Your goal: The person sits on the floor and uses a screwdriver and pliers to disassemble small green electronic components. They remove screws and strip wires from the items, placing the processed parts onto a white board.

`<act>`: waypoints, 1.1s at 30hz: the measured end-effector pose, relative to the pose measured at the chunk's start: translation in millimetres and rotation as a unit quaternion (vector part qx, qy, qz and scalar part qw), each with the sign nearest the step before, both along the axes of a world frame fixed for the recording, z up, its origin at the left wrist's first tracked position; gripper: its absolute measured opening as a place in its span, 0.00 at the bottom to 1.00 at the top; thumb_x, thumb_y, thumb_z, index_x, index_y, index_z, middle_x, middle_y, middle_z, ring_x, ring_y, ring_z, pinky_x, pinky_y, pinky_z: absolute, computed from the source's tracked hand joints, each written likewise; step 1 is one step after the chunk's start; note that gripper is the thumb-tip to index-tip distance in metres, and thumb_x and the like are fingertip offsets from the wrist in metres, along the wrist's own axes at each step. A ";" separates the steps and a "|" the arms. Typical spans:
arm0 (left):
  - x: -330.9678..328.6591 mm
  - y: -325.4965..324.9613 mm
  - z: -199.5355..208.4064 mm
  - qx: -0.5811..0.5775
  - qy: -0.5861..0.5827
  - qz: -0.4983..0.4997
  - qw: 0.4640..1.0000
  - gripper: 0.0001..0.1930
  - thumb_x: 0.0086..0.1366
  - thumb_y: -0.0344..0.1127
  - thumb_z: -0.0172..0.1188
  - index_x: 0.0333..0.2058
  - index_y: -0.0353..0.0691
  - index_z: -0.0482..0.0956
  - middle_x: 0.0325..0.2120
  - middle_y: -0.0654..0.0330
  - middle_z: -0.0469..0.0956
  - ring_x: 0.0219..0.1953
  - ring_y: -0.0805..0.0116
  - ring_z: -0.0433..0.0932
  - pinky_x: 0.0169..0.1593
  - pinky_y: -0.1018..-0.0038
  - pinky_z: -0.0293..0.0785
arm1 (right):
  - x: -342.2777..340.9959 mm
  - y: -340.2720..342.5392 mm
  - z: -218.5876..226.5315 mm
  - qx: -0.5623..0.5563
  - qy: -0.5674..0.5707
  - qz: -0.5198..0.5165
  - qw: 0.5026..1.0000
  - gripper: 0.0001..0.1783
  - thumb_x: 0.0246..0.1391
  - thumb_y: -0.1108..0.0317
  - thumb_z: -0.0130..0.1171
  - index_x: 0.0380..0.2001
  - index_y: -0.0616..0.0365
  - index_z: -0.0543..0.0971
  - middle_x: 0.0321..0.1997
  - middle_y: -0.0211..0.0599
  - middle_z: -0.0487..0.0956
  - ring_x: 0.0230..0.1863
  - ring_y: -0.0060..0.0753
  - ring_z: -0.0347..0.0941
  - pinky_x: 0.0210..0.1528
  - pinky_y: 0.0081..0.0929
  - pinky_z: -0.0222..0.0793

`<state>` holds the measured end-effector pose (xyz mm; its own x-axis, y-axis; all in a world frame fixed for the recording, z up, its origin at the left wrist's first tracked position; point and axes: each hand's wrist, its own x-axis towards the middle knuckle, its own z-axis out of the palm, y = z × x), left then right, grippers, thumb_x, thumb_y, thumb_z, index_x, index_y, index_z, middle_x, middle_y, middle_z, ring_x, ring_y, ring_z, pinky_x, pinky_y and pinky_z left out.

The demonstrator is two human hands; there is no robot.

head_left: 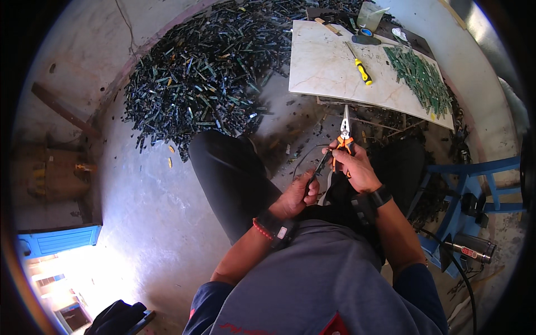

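Observation:
My right hand (360, 168) grips needle-nose pliers (345, 129) with orange and black handles. Their closed-looking jaws point away from me, toward the pale board. Lower and to the left, my left hand (297, 200) is closed around the near end of a thin dark strip (321, 166). That strip slants up to my right hand, whose thumb and finger meet its far end beside the plier handles. A thin dark strand (301, 158) curves out to the left of the strip. Both hands are over my lap, between my knees.
A big heap of dark strips (206, 72) covers the floor ahead on the left. On the pale board (324, 72) lie a yellow-black screwdriver (363, 72), a pile of green strips (419, 78) and a roll of tape (366, 32). A blue stool (463, 178) and metal flask (473, 248) stand right.

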<state>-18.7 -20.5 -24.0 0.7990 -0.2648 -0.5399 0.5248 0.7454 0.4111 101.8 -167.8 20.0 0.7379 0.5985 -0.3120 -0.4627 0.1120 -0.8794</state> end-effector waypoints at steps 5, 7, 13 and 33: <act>2.3 0.5 9.9 0.097 0.009 0.003 0.995 0.24 0.70 0.53 0.42 0.18 0.46 0.61 0.13 0.68 0.59 0.13 0.78 0.54 0.19 0.80 0.50 | -0.8 3.3 -0.5 -0.054 -0.006 0.005 0.999 0.10 0.58 0.70 0.55 0.43 0.57 0.73 0.38 0.32 0.77 0.33 0.18 0.71 0.35 0.19 0.67; 2.5 0.2 10.9 0.102 0.003 0.005 0.995 0.25 0.70 0.54 0.41 0.17 0.46 0.61 0.13 0.67 0.59 0.13 0.77 0.55 0.19 0.80 0.50 | 1.1 2.9 -6.9 -0.008 0.002 -0.003 1.000 0.10 0.57 0.70 0.57 0.42 0.57 0.73 0.38 0.32 0.78 0.31 0.18 0.70 0.33 0.18 0.66; 4.1 -0.4 14.6 0.036 0.025 -0.017 0.999 0.26 0.70 0.58 0.37 0.19 0.46 0.62 0.13 0.67 0.59 0.13 0.76 0.54 0.19 0.79 0.52 | -0.3 7.9 -6.9 -0.018 0.014 -0.032 0.999 0.10 0.56 0.69 0.59 0.41 0.57 0.74 0.36 0.32 0.78 0.28 0.16 0.69 0.29 0.14 0.63; 2.1 4.4 9.3 -0.034 0.012 -0.009 0.999 0.26 0.69 0.59 0.39 0.19 0.47 0.61 0.14 0.69 0.59 0.13 0.77 0.53 0.19 0.80 0.50 | 8.6 13.9 -6.3 -0.095 -0.091 -0.060 0.989 0.13 0.57 0.63 0.57 0.42 0.59 0.74 0.31 0.30 0.77 0.26 0.17 0.69 0.27 0.16 0.63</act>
